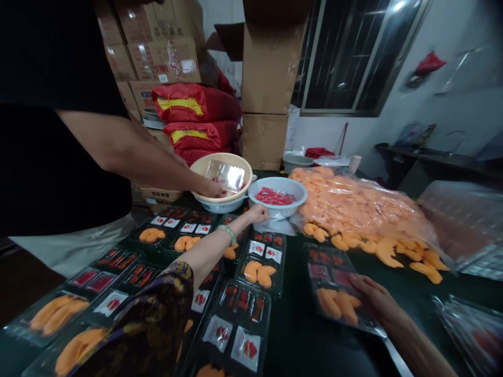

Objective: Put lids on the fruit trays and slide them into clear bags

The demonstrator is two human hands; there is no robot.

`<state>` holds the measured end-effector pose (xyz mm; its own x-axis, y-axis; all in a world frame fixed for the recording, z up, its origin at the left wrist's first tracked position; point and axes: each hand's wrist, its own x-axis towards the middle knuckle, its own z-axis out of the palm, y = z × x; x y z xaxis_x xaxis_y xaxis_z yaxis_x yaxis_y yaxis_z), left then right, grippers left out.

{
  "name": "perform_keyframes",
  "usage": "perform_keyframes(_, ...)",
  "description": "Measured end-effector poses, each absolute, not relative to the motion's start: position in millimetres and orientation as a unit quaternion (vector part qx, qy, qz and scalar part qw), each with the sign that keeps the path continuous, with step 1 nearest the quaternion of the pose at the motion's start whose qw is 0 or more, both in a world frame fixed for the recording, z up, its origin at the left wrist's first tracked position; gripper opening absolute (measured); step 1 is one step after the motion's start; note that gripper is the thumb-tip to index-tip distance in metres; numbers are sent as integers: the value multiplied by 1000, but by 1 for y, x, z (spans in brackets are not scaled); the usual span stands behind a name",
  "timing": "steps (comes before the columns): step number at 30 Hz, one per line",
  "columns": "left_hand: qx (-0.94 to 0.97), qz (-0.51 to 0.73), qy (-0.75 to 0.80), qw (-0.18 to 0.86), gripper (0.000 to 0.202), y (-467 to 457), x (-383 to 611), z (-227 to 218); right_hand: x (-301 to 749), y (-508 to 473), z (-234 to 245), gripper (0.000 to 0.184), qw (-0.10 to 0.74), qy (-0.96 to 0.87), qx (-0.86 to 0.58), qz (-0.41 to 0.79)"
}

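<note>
On the dark counter [293,319], our left hand [256,213] meets the rim of a round white plastic bowl [277,187] of red strips; we cannot tell if it grips. Our open right hand [371,298] rests on a clear plastic tray [330,264] of orange fruit pieces. A bulging clear plastic bag [353,204] of orange pieces lies beside, with brown cardboard boxes [267,68] and red sacks [196,102] behind, near a barred window [346,57].

A co-worker's black-shirted torso [58,131] runs off the top-left edge, a dark floral sleeve [145,319] hides part of the clear plastic trays [231,327], and the printing on the small white sachet labels [218,332] seems too small to read.
</note>
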<state>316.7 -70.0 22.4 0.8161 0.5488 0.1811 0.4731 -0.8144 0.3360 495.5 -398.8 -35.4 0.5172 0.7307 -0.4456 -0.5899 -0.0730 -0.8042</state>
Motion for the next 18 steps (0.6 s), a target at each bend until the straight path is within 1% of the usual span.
perform_keyframes(5, 948, 181, 236, 112, 14, -120, 309, 45, 471, -422, -4, 32, 658, -106, -489, 562)
perform_keyframes(7, 957, 187, 193, 108, 10, -155, 305, 49, 447, -433, 10, 32, 641, -147, -467, 591)
perform_keyframes(10, 972, 174, 101, 120, 6, -211, 299, 45, 407, -450, 24, 26, 613, -206, -426, 633)
perform_keyframes(12, 977, 158, 43, 139, 7, -243, 293, 37, 388, -463, 24, 22, 593, -223, -395, 665)
perform_keyframes(14, 974, 155, 1, 166, 12, -266, 287, 29, 378, -480, 18, 22, 591, -214, -385, 675)
perform_keyframes(18, 956, 181, -52, 225, 21, -294, 276, 18, 378, -524, -1, 22, 617, -176, -428, 637)
